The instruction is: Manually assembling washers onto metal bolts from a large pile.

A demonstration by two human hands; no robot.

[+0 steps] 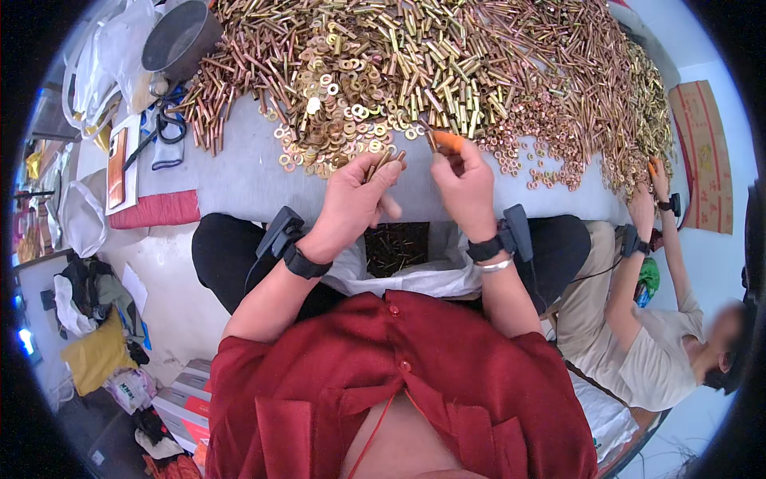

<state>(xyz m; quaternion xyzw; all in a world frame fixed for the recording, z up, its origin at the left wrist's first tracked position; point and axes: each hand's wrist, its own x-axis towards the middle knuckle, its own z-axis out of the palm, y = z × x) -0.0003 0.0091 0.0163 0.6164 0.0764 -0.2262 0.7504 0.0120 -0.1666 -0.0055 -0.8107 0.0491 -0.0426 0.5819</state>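
While the left hand (pixel 355 191) pinches a few short metal tubes (pixel 386 159), the right hand (pixel 464 184) grips a narrow metal piece (pixel 432 141) near them.

Both grips are narrow, thumb against fingers, at the near side of the grey table (pixel 239 137); the exact count held is unclear. Pieces this slim should be light, stiff and hard to damage, though smooth, rounded sides may roll or slip; pinching mid-length looks surest, the orange finger cot (pixel 448 141) probably adding friction. Beyond lie flat, glossy ring washers (pixel 343 144), a heap of straight, yellowish cylindrical sleeves (pixel 447 80) and small coppery nuts (pixel 544 177).
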